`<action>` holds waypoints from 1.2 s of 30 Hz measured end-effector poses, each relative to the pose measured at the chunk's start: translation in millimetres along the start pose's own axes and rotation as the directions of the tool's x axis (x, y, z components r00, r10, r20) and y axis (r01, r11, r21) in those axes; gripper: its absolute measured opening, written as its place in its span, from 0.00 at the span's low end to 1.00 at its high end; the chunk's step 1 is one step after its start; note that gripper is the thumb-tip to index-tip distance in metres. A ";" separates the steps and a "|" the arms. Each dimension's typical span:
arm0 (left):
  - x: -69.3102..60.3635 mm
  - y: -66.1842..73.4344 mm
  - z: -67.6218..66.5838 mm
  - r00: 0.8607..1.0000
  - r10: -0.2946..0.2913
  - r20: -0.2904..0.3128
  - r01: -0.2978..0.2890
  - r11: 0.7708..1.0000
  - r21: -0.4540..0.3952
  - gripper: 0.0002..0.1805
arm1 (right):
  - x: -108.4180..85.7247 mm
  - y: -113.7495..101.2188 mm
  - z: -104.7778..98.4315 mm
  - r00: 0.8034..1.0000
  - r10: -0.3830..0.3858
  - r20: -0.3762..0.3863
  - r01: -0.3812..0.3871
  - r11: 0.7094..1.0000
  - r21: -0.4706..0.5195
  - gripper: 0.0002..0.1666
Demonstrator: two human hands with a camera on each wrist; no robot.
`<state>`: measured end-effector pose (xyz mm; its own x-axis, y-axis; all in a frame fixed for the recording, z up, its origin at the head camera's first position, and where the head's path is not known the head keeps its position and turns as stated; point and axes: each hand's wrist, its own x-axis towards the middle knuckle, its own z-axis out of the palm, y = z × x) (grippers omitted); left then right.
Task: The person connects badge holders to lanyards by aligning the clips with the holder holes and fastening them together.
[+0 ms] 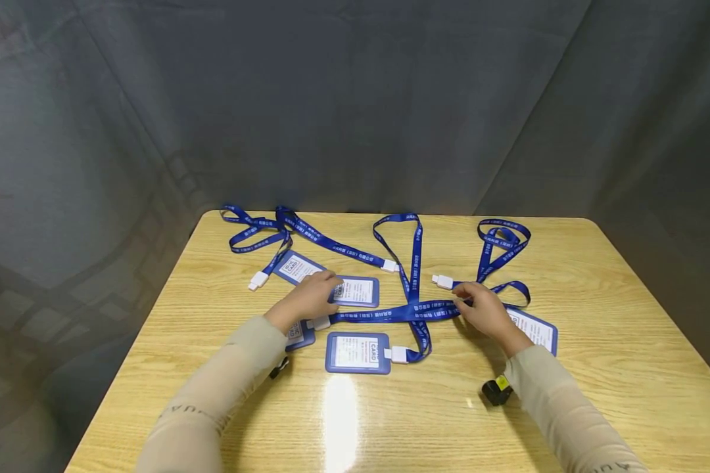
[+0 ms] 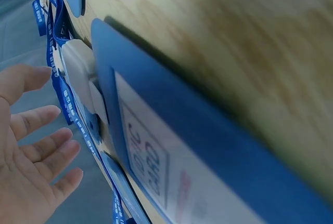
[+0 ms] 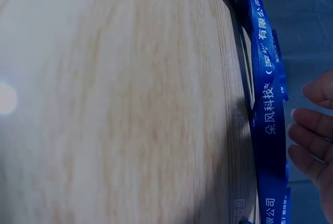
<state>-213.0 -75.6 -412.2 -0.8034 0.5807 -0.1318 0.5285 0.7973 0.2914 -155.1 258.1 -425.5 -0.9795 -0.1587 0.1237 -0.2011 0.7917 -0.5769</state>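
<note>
My left hand (image 1: 307,301) hovers over a blue-framed badge holder (image 1: 298,335), its fingers loosely bent with nothing between them. The left wrist view shows that hand's fingers (image 2: 49,154) spread, apart from the holder's white clip (image 2: 80,65). A blue lanyard (image 1: 384,314) with white lettering runs from this clip rightward across the table. Near its right end is my right hand (image 1: 485,312), fingers relaxed. In the right wrist view, the fingers stand beside the lanyard (image 3: 270,151) and appear not to grip it. Another badge holder (image 1: 535,330) lies partly hidden behind the right wrist.
More badge holders lie nearby: one in front (image 1: 357,369), one behind the left hand (image 1: 367,292), one farther back (image 1: 300,266). A looped lanyard (image 1: 416,263) passes under the crosswise one. Other lanyards lie back left (image 1: 337,246) and back right (image 1: 490,263) on the wooden table (image 1: 426,420).
</note>
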 end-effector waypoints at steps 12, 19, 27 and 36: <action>8.2 4.1 2.6 1.000 0.025 -0.003 -0.025 1.000 0.015 0.31 | 4.8 1.1 0.5 1.000 0.007 0.006 -0.007 1.000 -0.005 0.12; 12.0 5.8 3.7 1.000 0.024 0.005 -0.024 1.000 0.011 0.33 | 5.9 2.3 1.4 1.000 0.011 -0.001 -0.011 1.000 -0.007 0.12; 15.4 6.8 5.5 1.000 0.010 0.024 -0.011 1.000 0.020 0.33 | 8.8 3.8 1.6 1.000 0.021 0.005 -0.021 1.000 0.001 0.11; 19.5 9.3 7.3 0.999 0.032 0.009 -0.032 0.999 0.026 0.33 | 10.9 6.2 1.0 0.999 0.044 0.022 -0.044 0.999 0.014 0.11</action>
<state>-221.7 -55.6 -418.9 -0.7838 0.6071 -0.1306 0.5608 0.7824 0.2710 -167.0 260.7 -428.5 -0.9873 -0.1369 0.0807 -0.1580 0.7893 -0.5934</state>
